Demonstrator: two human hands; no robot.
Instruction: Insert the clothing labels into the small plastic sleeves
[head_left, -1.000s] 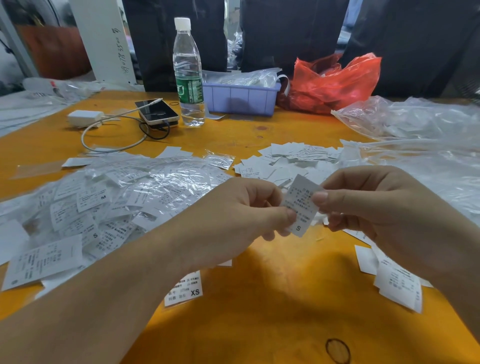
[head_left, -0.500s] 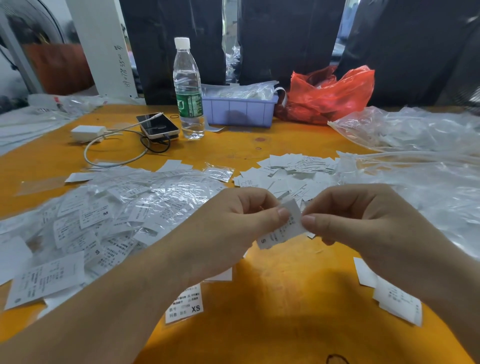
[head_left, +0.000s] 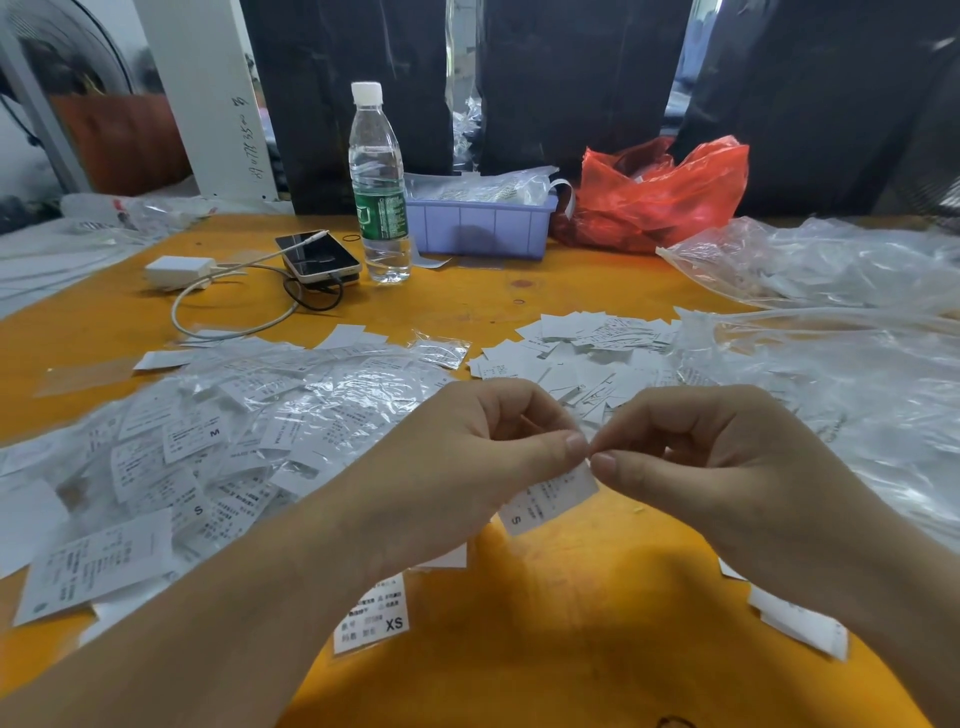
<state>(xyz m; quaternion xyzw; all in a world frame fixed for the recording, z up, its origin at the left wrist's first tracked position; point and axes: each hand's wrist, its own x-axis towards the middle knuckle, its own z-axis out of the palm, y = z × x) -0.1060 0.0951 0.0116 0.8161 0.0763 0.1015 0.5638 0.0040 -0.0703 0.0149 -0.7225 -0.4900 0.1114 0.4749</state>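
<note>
Both hands met over the orange table (head_left: 545, 623); left hand (head_left: 467, 457) and right hand (head_left: 701, 457) each pinched the top edge of one label (head_left: 550, 499), thumbs nearly touching, other fingers curled; label hung tilted, marked S, clear of the tabletop; whether a sleeve was round it could not be made out. Bare table lay only near the body; sleeved pile (head_left: 208, 441) crowded left, loose labels (head_left: 587, 348) behind, bags (head_left: 831, 364) right; forearms cut off below; small print unreadable.
</note>
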